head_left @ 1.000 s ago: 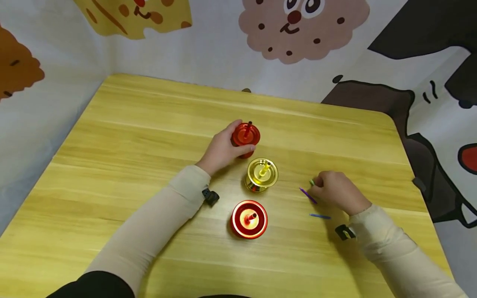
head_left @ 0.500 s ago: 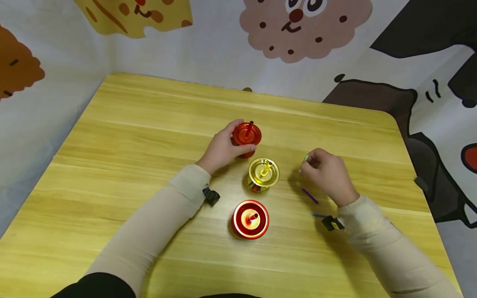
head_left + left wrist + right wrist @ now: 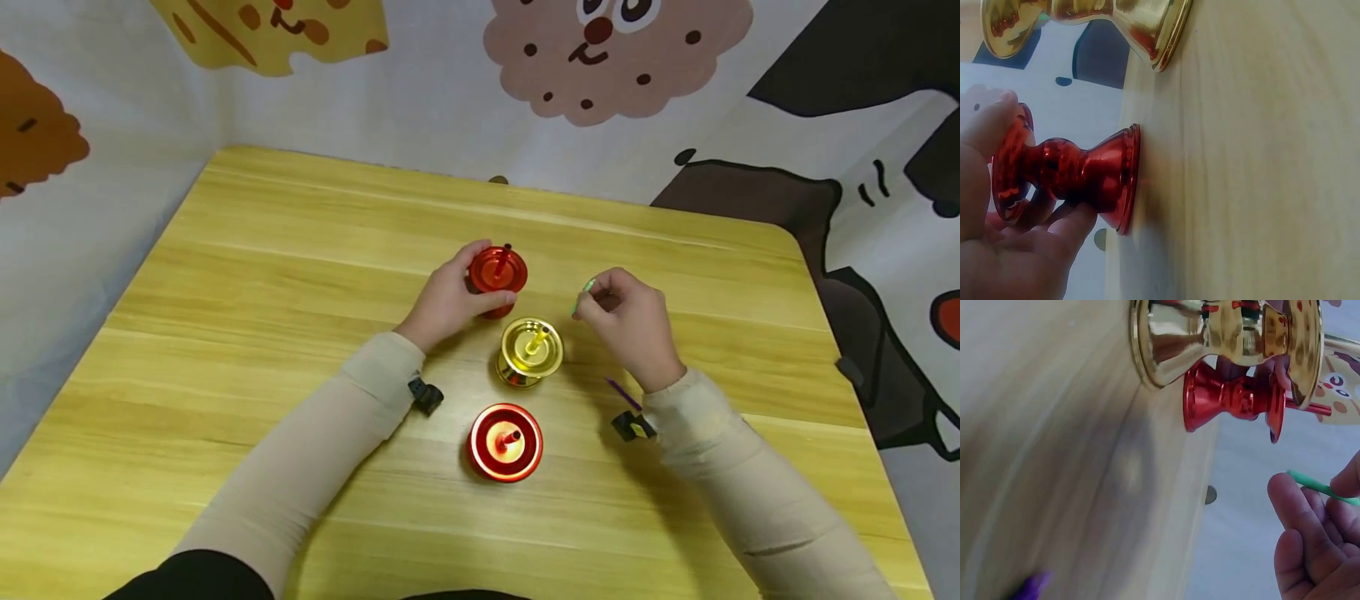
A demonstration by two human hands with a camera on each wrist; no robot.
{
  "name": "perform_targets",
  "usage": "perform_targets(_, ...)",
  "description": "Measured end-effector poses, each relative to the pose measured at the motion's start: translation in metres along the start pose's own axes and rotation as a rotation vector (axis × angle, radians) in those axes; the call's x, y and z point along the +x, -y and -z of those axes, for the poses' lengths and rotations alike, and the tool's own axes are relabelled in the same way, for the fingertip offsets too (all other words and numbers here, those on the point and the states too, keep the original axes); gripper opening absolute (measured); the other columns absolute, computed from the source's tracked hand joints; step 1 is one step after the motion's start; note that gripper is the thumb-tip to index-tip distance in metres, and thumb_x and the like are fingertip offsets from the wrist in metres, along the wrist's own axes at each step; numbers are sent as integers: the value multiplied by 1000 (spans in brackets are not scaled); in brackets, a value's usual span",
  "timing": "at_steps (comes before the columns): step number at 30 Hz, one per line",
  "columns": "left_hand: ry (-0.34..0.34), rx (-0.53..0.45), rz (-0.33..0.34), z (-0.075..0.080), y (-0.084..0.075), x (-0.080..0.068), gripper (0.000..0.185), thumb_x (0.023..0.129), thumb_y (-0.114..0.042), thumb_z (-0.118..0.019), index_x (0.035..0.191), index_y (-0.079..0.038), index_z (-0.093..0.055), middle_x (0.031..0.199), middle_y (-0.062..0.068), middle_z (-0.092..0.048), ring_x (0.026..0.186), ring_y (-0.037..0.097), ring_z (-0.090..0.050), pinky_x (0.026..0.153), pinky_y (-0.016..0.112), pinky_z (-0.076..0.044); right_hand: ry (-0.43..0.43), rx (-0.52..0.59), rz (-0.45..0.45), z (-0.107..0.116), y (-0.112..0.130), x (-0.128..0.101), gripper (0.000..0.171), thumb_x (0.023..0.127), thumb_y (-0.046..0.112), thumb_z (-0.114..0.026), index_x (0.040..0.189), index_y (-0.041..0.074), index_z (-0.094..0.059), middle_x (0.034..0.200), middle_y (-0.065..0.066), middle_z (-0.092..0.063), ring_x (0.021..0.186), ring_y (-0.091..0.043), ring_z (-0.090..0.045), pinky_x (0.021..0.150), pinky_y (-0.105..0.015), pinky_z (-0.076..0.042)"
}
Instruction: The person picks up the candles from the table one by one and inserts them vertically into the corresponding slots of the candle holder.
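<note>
Head view, working from the near edge of the counter (image 3: 225,433) outward. Nearest stands a red holder (image 3: 503,442) with a short red stick upright in its cup, untouched. Just right of it a purple stick (image 3: 621,392) lies flat, partly hidden by the right sleeve. Further out, a gold holder (image 3: 529,350) carries a yellow stick in its centre. Level with it and just to its right, the right hand (image 3: 630,327) is raised off the counter with its grip pinched on a green stick (image 3: 584,293); the right wrist view confirms the green stick (image 3: 1319,486) between thumb and fingertips. Furthest out, the left hand (image 3: 448,300) has its grip curled round the far red holder (image 3: 497,273), thumb at the upper rim and fingers about the narrow waist, as the left wrist view shows (image 3: 1066,175). That holder stands flat on the counter and already carries a red stick.

Handling judgement: the green stick appears thin and very light, probably slightly flexible, and easily dropped; a fingertip pinch near mid-length suits it. The holders look like polished metal or plated plastic, rigid, smooth and likely slippery, with flared bases; the waist is the sound place to hold one.

Count: three holders, two red and one gold. Five sticks visible: two red, one yellow, one green, one purple.

Behind the counter hangs a cartoon-printed backdrop (image 3: 615,50).
</note>
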State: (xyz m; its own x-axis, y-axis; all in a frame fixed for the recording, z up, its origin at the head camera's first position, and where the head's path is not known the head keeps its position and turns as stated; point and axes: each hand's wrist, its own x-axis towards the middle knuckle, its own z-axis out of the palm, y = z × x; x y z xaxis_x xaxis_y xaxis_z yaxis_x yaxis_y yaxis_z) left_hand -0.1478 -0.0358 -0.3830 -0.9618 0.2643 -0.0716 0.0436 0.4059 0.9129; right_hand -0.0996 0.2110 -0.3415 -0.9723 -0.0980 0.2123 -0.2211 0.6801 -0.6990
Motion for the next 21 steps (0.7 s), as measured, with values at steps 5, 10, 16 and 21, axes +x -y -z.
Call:
perform_targets(5,-3,-18,-7,-1,1,0,89,82,-33,-85,153,-12,-38,144,12,-54,126,25,-56,106,37,-45,-25,16,54,-9,13,14,7,94,12,-61,88,9,-63,77,1,-73,67,-10,-68,53,-21,-45)
perform_targets(10,-1,-20,-12,-1,0,0,88,82,-32,-85,154,-11,-37,143,12,-55,127,24,-56,107,37,-44,-17,59,97,-15,26,29,7,96,10,-61,90,6,-61,81,-2,-72,70,-18,-71,57,-20,-47)
perform_targets(16,4,-27,-26,-2,-1,0,87,83,-33,-84,154,-11,-38,142,11,-56,125,22,-57,106,35,-44,-13,116,111,-21,36,39,7,97,7,-59,92,2,-59,87,-5,-70,71,-5,-69,66,-18,-50)
perform_targets(21,14,-46,-25,-1,1,-1,86,84,-32,-83,153,-13,-38,142,9,-56,122,21,-58,105,35,-45,-15,136,143,-26,44,48,10,98,8,-59,93,0,-59,91,-7,-71,69,6,-65,62,-18,-47)
